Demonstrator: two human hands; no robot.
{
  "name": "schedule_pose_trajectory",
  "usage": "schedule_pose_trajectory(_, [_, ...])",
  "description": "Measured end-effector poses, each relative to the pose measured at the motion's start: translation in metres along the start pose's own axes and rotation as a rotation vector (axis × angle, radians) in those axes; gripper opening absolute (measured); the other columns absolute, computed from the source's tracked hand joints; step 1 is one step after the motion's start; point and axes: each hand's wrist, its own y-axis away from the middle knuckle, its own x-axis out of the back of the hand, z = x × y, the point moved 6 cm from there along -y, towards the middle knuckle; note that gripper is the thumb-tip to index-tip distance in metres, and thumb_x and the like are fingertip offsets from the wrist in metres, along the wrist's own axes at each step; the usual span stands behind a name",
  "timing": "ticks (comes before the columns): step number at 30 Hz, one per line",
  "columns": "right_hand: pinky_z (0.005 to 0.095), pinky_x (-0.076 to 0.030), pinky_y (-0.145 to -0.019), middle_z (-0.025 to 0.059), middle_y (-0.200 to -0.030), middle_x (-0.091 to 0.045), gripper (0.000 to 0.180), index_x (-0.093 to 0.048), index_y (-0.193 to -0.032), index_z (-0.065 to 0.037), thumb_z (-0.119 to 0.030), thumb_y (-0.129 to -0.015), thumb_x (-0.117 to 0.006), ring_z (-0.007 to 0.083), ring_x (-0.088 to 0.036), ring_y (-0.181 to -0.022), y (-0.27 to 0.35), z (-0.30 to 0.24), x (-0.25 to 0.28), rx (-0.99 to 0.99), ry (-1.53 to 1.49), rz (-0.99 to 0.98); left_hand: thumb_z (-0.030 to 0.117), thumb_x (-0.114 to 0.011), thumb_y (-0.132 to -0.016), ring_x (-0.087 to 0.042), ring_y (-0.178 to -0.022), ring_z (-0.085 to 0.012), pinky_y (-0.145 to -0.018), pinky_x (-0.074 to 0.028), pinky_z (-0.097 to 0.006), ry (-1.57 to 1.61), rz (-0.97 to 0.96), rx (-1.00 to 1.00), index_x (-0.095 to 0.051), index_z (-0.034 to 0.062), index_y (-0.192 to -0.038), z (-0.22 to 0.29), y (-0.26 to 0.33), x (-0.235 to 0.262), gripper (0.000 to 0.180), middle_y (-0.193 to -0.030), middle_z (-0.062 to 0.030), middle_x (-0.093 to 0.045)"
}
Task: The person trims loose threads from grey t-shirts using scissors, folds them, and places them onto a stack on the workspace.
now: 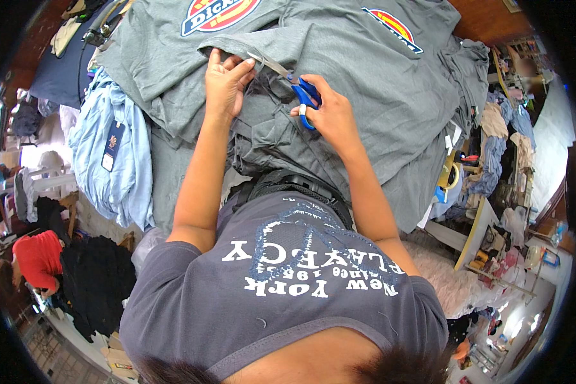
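In the head view, the right hand (329,115) is closed through the blue handles of a pair of scissors (294,86), blades parted slightly and pointing toward the left hand (226,83). That hand pinches a fold of the grey T-shirt (365,77) between thumb and fingertips, holding the cloth up and taut just beside the blade tips. The shirt lies on top of a stack of like grey garments, near the pile's middle, with a light blue shirt (115,153) hanging off its left edge. To cut cleanly, I judge the pinch should keep the fabric stretched, fingertips clear of the blades, and only one layer between them.
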Motion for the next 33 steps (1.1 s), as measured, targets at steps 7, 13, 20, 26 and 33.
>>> schedule_pose_trajectory(7, [0.0370, -0.045, -0.062, 0.0149, -0.077, -0.060, 0.051, -0.051, -0.102, -0.010, -0.027, -0.059, -0.073, 0.0311, -0.059, -0.071, -0.008, -0.003, -0.004, -0.021, -0.038, -0.036, -0.008, -0.059, -0.071, -0.057, -0.079, -0.0123, -0.063, -0.049, -0.024, -0.016, 0.004, -0.015, -0.030, 0.0092, -0.122, 0.001, 0.006, -0.004, 0.061, -0.093, -0.0055, -0.055])
schedule_pose_trajectory(13, [0.0367, -0.045, -0.062, 0.0164, -0.077, -0.060, 0.048, -0.053, -0.101, -0.009, -0.023, -0.060, -0.073, 0.0322, -0.059, -0.070, -0.003, 0.003, -0.004, -0.014, -0.056, -0.052, -0.004, -0.062, -0.072, -0.056, -0.075, -0.0130, -0.061, -0.048, -0.026, 0.076, 0.060, 0.009, -0.032, 0.0088, -0.119, -0.001, -0.001, 0.009, 0.057, -0.090, -0.0048, -0.055])
schedule_pose_trajectory(20, [0.0371, -0.045, -0.061, 0.0165, -0.080, -0.060, 0.046, -0.053, -0.101, -0.009, -0.021, -0.061, -0.072, 0.0322, -0.059, -0.071, -0.007, -0.001, -0.005, 0.037, -0.020, -0.023, -0.003, -0.061, -0.072, -0.056, -0.074, -0.0132, -0.064, -0.047, -0.027, 0.044, 0.047, -0.010, -0.030, 0.0063, -0.120, 0.003, -0.003, 0.012, 0.058, -0.089, -0.0053, -0.054])
schedule_pose_trajectory(26, [0.0359, -0.046, -0.061, 0.0152, -0.082, -0.061, 0.050, -0.052, -0.103, -0.010, -0.023, -0.060, -0.073, 0.0301, -0.060, -0.069, -0.009, -0.003, -0.005, 0.107, 0.049, 0.023, -0.008, -0.058, -0.073, -0.056, -0.077, -0.0128, -0.064, -0.048, -0.025, -0.013, 0.028, -0.089, -0.025, 0.0063, -0.126, 0.012, -0.004, 0.011, 0.064, -0.093, -0.0065, -0.054])
schedule_pose_trajectory(33, [0.0338, -0.046, -0.061, 0.0107, -0.084, -0.060, 0.053, -0.051, -0.105, -0.011, -0.026, -0.059, -0.073, 0.0233, -0.059, -0.068, -0.013, -0.014, 0.000, 0.076, 0.040, -0.009, -0.008, -0.058, -0.073, -0.059, -0.081, -0.0148, -0.064, -0.051, -0.025, -0.020, -0.017, -0.095, -0.021, 0.0061, -0.129, 0.013, 0.007, -0.004, 0.069, -0.098, -0.0093, -0.056])
